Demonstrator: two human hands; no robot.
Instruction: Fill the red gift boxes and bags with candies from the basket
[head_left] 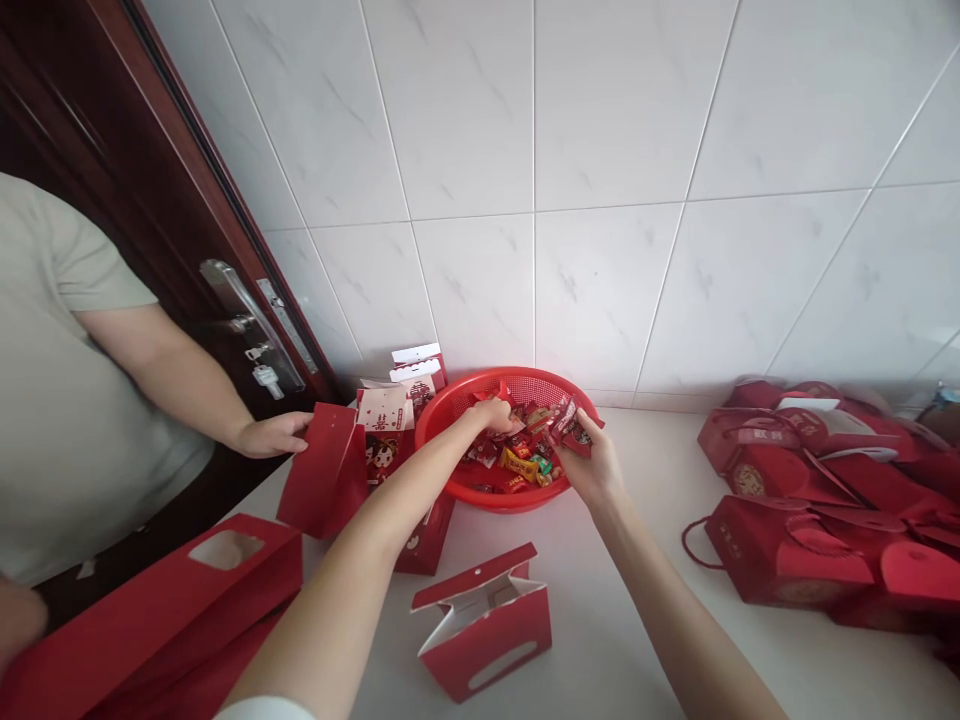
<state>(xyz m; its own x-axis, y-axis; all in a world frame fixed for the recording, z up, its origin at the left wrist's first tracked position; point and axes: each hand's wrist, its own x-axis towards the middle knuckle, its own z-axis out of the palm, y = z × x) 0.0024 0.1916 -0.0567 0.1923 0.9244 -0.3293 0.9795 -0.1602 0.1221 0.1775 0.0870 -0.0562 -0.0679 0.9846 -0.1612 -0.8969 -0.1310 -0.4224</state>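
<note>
A round red plastic basket [442,440] stands against the tiled wall with many wrapped candies [519,462] inside. My left hand [491,414] reaches into the basket, fingers down among the candies; what it holds, if anything, is hidden. At the basket's right rim my right hand [592,455] is closed round several wrapped candies [568,425]. An open red box [487,625] with a white interior stands on the white table in front of the basket. Another red box [427,540] is partly behind my left forearm.
At the left, a person's hand [276,435] touches a red box [326,470]. Printed boxes [386,430] stand left of the basket. A long red box [157,610] lies front left. Closed red boxes with cord handles [787,560] crowd the right. A door [150,180] is behind the person.
</note>
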